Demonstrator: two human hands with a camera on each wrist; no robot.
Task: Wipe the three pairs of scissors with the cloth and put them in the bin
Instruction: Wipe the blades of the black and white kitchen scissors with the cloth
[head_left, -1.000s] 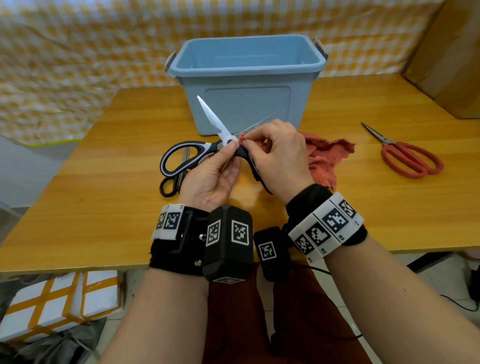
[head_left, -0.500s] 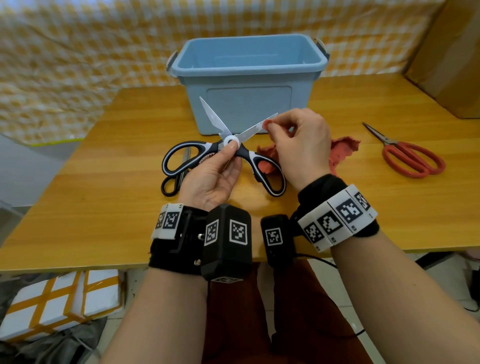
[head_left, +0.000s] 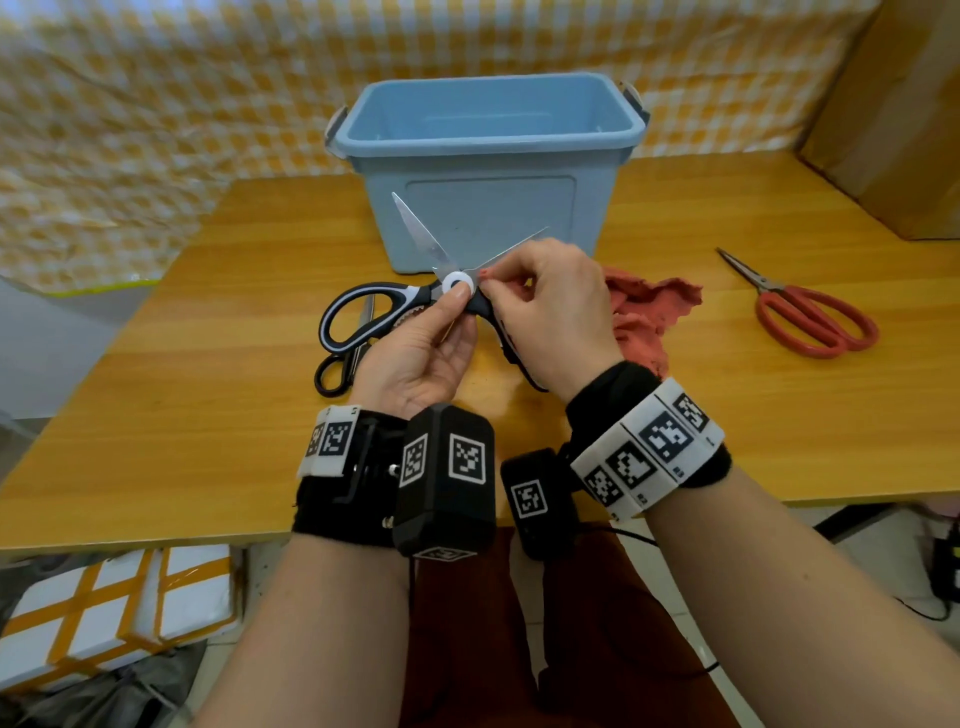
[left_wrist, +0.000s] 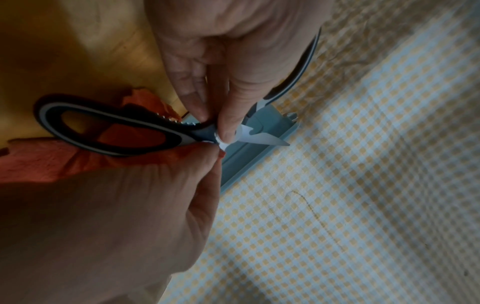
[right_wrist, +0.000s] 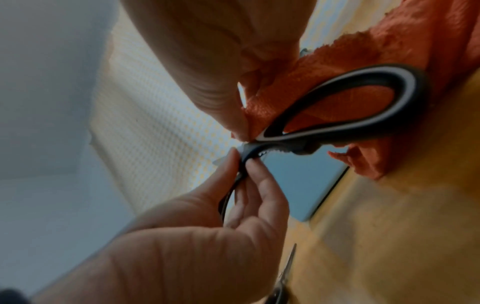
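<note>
1. The person's left hand (head_left: 415, 353) pinches the black-and-white-handled kitchen scissors (head_left: 410, 296) at the round white pivot, thumb on top and fingers underneath, holding them up above the orange-brown wooden table (head_left: 208, 415).
2. The scissors are spread wide open: one steel blade points up and away in front of the bin, the other angles off to the right. One handle loop sticks out to the left; the other is mostly hidden under the right wrist.
3. The right hand (head_left: 550, 312) has its fingertips closed on a fold of the crumpled red-orange cloth (head_left: 649, 312), pressing it against the right-hand blade just beside the pivot. The rest of the cloth trails down behind that hand onto the table.
4. The pale blue rectangular plastic bin (head_left: 488, 171) stands just beyond the hands, at the far middle of the table. What I can see of its inside holds nothing.
5. A second pair of scissors with black handles (head_left: 337, 369) lies flat on the table, below the held pair and just left of the left hand.
6. A third pair, red-handled scissors (head_left: 810, 317), lies closed on the table well off to the right, blades pointing away and to the left.
7. A yellow-and-white checked curtain (head_left: 156, 104) hangs behind the table.
</note>
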